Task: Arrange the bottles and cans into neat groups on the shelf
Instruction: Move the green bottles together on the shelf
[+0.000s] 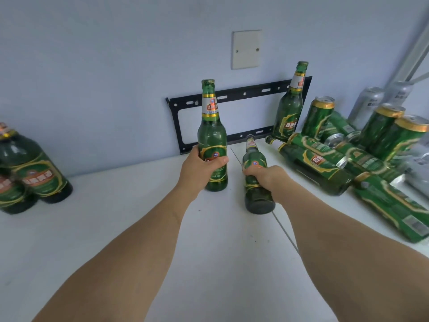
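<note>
Head view: both hands grasp green glass bottles on the white shelf point(116, 228). Left hand point(199, 166) wraps an upright bottle point(212, 135); right hand point(267, 175) grips a tilted bottle point(255, 159). Right, a jumble of bottles and green cans point(318, 117); two bottles point(30, 168) stand far left.

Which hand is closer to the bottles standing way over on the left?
The left hand. It grips an upright bottle mid-shelf, well right of the standing bottles. The right hand holds a tilted bottle farther right still.
</note>
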